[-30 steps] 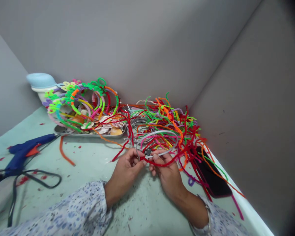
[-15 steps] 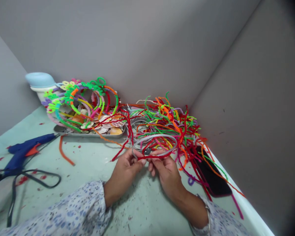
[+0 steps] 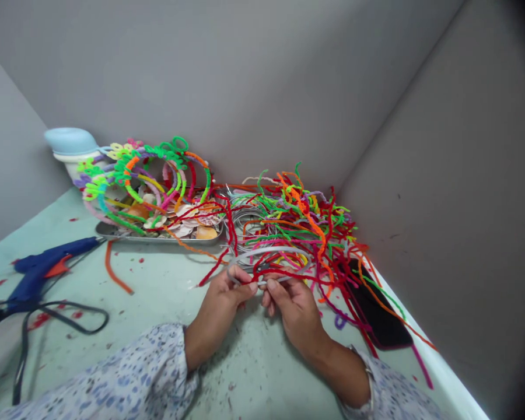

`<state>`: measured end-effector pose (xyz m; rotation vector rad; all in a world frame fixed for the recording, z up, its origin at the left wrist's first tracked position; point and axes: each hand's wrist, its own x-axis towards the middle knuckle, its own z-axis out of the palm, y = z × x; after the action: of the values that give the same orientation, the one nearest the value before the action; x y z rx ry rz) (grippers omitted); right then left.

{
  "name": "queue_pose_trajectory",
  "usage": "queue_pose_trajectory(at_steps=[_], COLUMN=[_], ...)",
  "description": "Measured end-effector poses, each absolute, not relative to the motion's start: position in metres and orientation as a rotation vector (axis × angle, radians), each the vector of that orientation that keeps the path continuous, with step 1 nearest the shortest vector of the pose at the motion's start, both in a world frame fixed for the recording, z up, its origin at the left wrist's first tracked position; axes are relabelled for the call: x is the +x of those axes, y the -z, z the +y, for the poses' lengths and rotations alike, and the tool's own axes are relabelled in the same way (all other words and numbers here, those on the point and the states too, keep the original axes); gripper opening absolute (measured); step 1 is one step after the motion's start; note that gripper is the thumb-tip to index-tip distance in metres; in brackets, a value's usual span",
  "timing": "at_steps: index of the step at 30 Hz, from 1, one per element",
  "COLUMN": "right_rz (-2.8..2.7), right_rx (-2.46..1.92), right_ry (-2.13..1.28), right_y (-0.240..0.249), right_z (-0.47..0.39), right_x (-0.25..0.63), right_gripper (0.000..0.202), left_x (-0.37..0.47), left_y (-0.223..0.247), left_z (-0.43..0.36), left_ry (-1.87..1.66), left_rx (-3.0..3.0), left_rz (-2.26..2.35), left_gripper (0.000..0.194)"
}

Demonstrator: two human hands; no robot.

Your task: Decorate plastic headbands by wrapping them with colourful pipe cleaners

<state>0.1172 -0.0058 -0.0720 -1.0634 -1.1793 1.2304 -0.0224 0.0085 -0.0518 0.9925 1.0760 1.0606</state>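
A thin grey hoop [image 3: 269,249] is held just above the table between my hands, its far side arching away from me. My left hand [image 3: 219,306] pinches the near edge with thumb and fingers, where a red pipe cleaner [image 3: 315,278] meets the hoop. From there the pipe cleaner bends back and runs rightward over my right hand [image 3: 297,315]. That hand pinches the hoop's near edge too, thumb on top. A short bare grey stretch shows between the two thumbs. Dark scissors lying behind the fingers are partly hidden.
Loose coloured pipe cleaners [image 3: 297,216] pile up behind my hands, beside coiled wire [image 3: 249,219]. A metal tray [image 3: 170,238] holds shells, with decorated hoops [image 3: 151,169] on top. Left lies a blue glue gun [image 3: 30,271] with its cord; right, a black phone [image 3: 382,315].
The red pipe cleaner has swung from along the hoop's near edge to over my right hand. The hoop's far side has dipped slightly. Both hands stay nearly in place.
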Motion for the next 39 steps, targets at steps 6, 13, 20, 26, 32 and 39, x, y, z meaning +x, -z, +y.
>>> queue_pose_trajectory(at_steps=[6, 13, 20, 26, 32, 39], right_rz=[-1.121, -1.147, -1.208, -1.228, -1.15, -1.049], right_rx=[-1.04, -1.056, -1.093, -1.102, -1.055, -1.059], right_ry=[-1.234, -1.22, -1.203, -1.219, -1.234, -1.235], right_y=[0.0693, 0.0694, 0.0738, 0.0767, 0.0746, 0.0697], right_z=[-0.0026, -0.0032, -0.0078, -0.0099, -0.007, -0.0024], right_x=[0.1163, 0.1175, 0.1168, 0.1159, 0.1154, 0.1154], right_gripper=[0.021, 0.023, 0.021, 0.022, 0.021, 0.024], left_x=[-0.022, -0.0231, -0.0217, -0.0225, -0.0233, -0.0222], left_y=[0.0522, 0.0552, 0.0535, 0.0535, 0.0579, 0.0571], left_z=[0.007, 0.0084, 0.0081, 0.0076, 0.0077, 0.0058], left_ry=[-1.063, -1.052, -1.029, -1.046, -1.028, -1.083], left_rx=[1.117, 1.142, 1.069, 1.051, 1.09, 1.171], left_rz=[1.055, 1.09, 1.138, 1.135, 1.095, 1.086], left_gripper=[0.011, 0.015, 0.009, 0.01, 0.013, 0.009])
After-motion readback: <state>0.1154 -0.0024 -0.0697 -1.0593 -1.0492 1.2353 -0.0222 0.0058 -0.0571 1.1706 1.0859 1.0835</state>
